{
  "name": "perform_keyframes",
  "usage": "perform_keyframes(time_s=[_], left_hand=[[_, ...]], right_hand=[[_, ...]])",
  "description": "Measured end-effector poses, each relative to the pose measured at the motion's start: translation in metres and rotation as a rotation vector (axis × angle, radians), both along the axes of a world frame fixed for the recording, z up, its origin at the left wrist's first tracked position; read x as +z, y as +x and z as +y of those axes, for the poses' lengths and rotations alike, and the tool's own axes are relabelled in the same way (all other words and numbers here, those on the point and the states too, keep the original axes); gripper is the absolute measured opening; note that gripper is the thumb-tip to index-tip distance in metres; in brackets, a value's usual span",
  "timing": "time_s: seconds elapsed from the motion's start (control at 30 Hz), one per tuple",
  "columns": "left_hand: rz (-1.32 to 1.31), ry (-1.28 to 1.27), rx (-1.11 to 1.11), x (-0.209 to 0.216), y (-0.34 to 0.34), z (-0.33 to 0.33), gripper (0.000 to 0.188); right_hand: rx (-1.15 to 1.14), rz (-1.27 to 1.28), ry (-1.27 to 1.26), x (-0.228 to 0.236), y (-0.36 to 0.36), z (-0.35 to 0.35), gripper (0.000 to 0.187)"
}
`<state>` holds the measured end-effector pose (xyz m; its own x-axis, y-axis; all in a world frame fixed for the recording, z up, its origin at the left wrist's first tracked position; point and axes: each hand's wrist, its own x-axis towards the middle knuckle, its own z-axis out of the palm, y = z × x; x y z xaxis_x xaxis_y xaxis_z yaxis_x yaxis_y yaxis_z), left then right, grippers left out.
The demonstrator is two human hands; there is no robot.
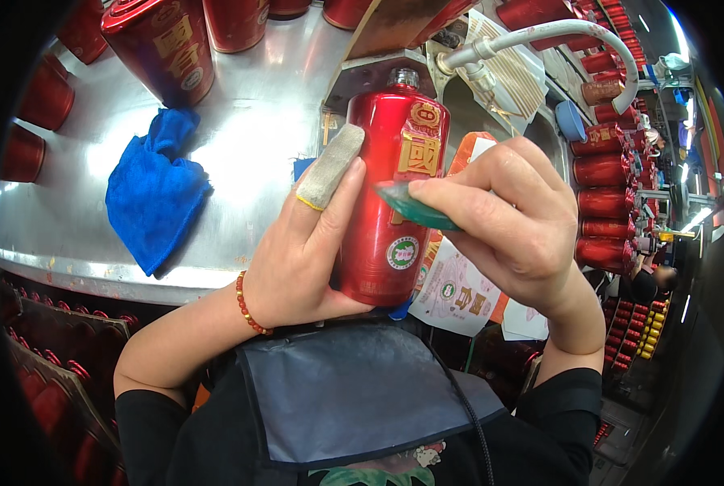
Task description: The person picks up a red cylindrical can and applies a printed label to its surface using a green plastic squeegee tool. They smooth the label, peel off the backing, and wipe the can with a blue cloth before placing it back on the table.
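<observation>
1. the glossy red, broad-shouldered bottle with a clear stopper-like cap [382, 162] is right in front of me, leaning back, its neck pointing away and its base near my dark grey apron [354, 397].
2. my left hand [285, 263] is curled around the bottle's left side and lower edge, steadying it; one finger wears a grey fabric sleeve with a yellow hem [329, 170].
3. my right hand [516, 219] is narrowed to a pinch on a flat, translucent green scraper [418, 211], which lies across the front face. it is slightly blurred, so i can't tell how hard it presses.
4. what looks done: the gold crest [425, 117], the large gold character below it [418, 155] and the round white-and-green sticker [403, 253] all sit on the red surface.
5. what seems left, in my judgement: the lower gold marking [397, 217], partly hidden behind the scraper. i'd call this bottle well along, though i can't tell whether every edge is flat.
6. printed paper sheets [459, 292] lie beside the bottle on my right; a crumpled blue cloth [158, 190] rests on the shiny metal table [240, 154] to my left, near another red bottle with gold characters [159, 44].
</observation>
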<state>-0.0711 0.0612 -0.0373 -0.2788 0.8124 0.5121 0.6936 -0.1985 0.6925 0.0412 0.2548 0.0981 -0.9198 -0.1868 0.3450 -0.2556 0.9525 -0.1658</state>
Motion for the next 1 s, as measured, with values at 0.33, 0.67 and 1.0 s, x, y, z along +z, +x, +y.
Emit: perform_keyframes(time_s=[0.33, 0.67, 1.0], left_hand=[[0.022, 0.012, 0.033, -0.001, 0.002, 0.000, 0.122], [0.208, 0.080, 0.043, 0.008, 0.005, -0.001, 0.097], [0.346, -0.096, 0.057, 0.050, 0.003, 0.020, 0.114]], right_hand=[[-0.045, -0.038, -0.078, 0.000, -0.001, 0.002, 0.030], [-0.267, 0.126, -0.078, 0.003, 0.022, 0.005, 0.033], [-0.425, 0.256, -0.250, -0.017, 0.047, 0.010, 0.029]])
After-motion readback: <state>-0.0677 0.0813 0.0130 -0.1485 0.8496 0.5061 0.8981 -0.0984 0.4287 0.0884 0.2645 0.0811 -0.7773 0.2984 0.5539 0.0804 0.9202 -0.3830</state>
